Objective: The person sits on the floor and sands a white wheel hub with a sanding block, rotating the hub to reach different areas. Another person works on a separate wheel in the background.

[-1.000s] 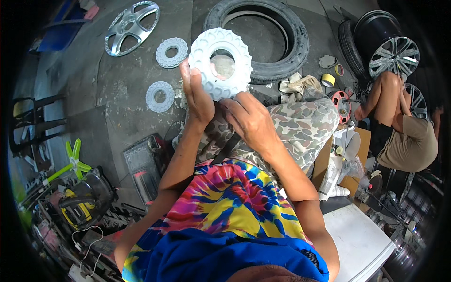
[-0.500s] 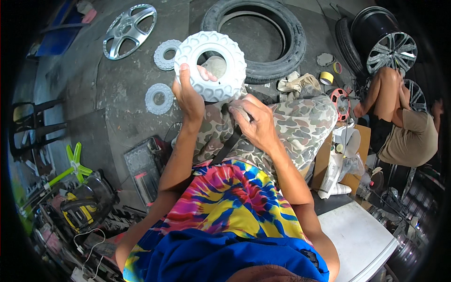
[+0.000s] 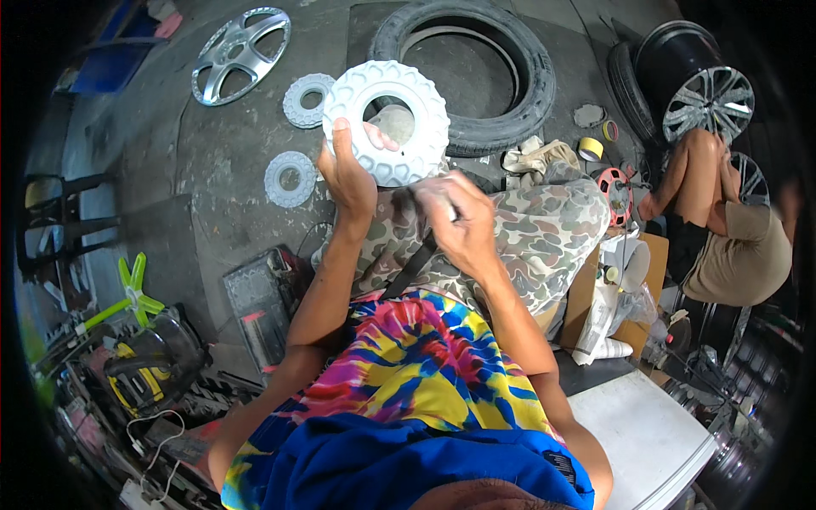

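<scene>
My left hand (image 3: 350, 183) grips a thick white ring (image 3: 342, 93) with a scalloped, knobbly rim. The thumb lies on its front face and fingertips show through the centre hole. Close to the ring's lower right edge is my right hand (image 3: 463, 217), its fingers curled together and smeared by motion. Something small and dark seems to be in them, too blurred to name. Two smaller grey-white rings of similar shape lie on the floor beyond my left hand, an upper ring (image 3: 293, 104) and a lower ring (image 3: 274, 180).
A tyre (image 3: 544, 81) lies ahead, with a silver wheel cover (image 3: 235, 51) to its left. At right, a person (image 3: 738, 255) crouches by a spoked wheel (image 3: 710, 100). A cardboard box (image 3: 586, 293) and white-topped surface (image 3: 642, 433) stand near my right arm. Tools (image 3: 140, 374) crowd the lower left.
My right hand has shifted slightly and is now blurred beside the ring. The white ring in my left hand sits a little farther right in view. The whole view has drifted slightly.
</scene>
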